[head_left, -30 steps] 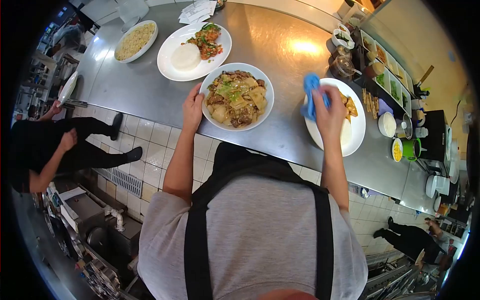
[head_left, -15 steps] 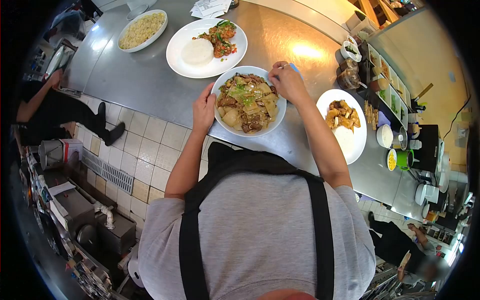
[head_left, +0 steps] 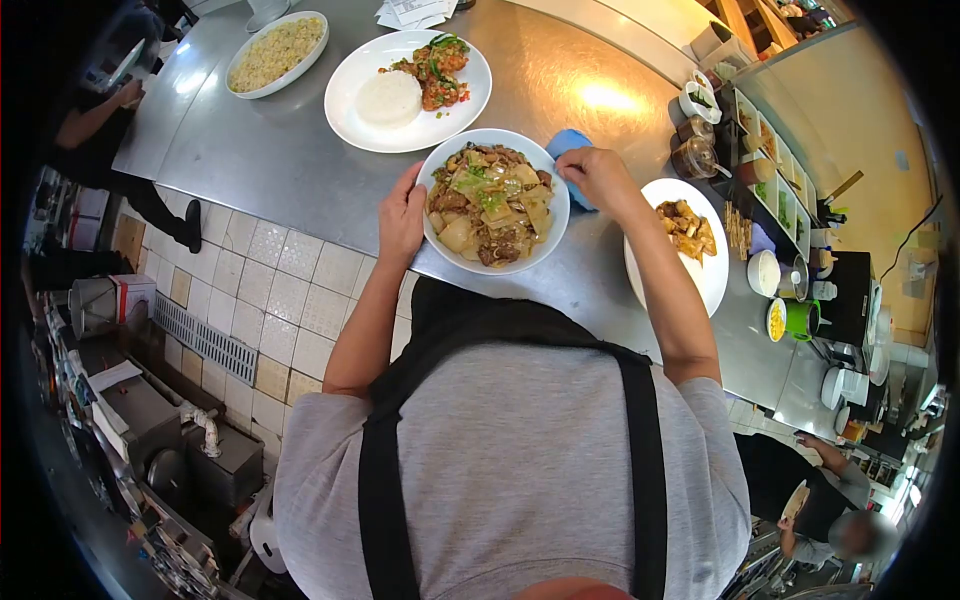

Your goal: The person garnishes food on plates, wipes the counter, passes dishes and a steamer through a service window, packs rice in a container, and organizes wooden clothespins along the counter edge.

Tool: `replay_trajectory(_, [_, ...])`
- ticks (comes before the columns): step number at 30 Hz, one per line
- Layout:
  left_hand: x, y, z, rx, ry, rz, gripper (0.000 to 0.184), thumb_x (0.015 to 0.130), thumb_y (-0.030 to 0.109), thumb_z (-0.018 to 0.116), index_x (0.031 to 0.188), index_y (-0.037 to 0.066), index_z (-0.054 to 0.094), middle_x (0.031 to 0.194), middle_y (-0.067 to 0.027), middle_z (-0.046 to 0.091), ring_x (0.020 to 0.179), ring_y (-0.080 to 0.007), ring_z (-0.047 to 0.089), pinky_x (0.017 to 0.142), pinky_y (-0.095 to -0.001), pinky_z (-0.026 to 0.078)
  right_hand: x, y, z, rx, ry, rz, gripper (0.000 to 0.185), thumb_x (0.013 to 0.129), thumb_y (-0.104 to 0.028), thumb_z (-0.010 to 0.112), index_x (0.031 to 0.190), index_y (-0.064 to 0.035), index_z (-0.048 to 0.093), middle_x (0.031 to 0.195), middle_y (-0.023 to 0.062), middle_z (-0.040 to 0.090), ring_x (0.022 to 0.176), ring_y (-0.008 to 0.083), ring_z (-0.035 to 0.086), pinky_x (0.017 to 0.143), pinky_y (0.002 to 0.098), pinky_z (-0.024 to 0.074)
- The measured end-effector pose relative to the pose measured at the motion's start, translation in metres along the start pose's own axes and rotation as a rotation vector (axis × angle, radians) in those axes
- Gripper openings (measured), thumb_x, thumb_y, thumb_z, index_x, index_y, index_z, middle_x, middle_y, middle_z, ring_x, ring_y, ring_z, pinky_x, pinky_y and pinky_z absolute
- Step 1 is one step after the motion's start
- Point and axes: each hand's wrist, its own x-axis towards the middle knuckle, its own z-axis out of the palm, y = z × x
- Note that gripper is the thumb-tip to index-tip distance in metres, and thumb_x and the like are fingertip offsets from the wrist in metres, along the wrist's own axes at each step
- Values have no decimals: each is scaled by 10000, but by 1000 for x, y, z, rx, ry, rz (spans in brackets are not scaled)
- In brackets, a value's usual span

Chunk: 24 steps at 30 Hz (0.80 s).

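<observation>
A white bowl (head_left: 432,232) of noodles with meat and chopped greens (head_left: 493,205) stands at the counter's near edge. My left hand (head_left: 402,222) grips the bowl's left side, thumb at the rim and fingers hidden behind the wall. Just off the right rim, my right hand (head_left: 598,180) pinches a blue cloth (head_left: 572,143) that lies against or close to the bowl; whether they touch I cannot tell. A white plate (head_left: 345,92) with a rice mound (head_left: 389,100) and glazed, fried pieces (head_left: 440,75) sits behind the bowl. Under my right forearm is another plate (head_left: 708,285) with browned pieces (head_left: 688,232).
An oval dish of fried rice (head_left: 277,57) stands far left on the steel counter (head_left: 250,150), with paper slips (head_left: 415,12) at the back. Sauce jars (head_left: 693,158) and garnish trays (head_left: 770,150) line the right. One person (head_left: 95,140) is at left, another (head_left: 800,490) at lower right.
My right hand has moved off the bowl's rim to the right, and more of the blue cloth shows. My left hand keeps its grip. The person at left has shifted further left.
</observation>
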Motion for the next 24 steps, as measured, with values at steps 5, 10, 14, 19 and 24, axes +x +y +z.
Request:
replay_trajectory(5, [1,-6,1,-12,10,7,354,887,123,460,1189,-23,573,1047,-155,660,958,-198,618,862,-309,464,-13,-5,22,-69,100,-5,81,806,-134,616,853,-74,642,764,161,643,739,336,630,684,416,497])
replay_trajectory(10, [-2,1,1,23,24,40,351,883,118,465,1188,-13,579,1033,-160,663,946,-202,625,859,-314,466,-8,-8,26,-14,193,98,80,811,-143,616,856,-79,631,761,146,650,726,336,631,671,417,500])
replay_trajectory(14, [-3,-5,3,50,50,14,352,880,126,466,1184,-9,580,1029,-180,663,942,-218,635,853,-320,471,-5,-1,24,128,280,170,61,816,-128,607,845,-74,605,760,141,650,720,325,634,653,418,501])
replay_trajectory(19, [-3,-4,3,43,42,30,355,879,136,467,1182,-11,579,1028,-193,662,941,-233,641,847,-328,474,-6,-12,30,-90,282,29,56,807,-117,611,844,-80,593,787,125,633,714,318,628,641,421,498])
replay_trajectory(24, [-4,-4,3,56,59,62,353,880,137,467,1180,-12,578,1014,-190,663,938,-233,641,844,-327,474,-5,-21,29,-174,333,44,63,798,-112,611,832,-63,591,792,129,627,709,321,623,623,423,497])
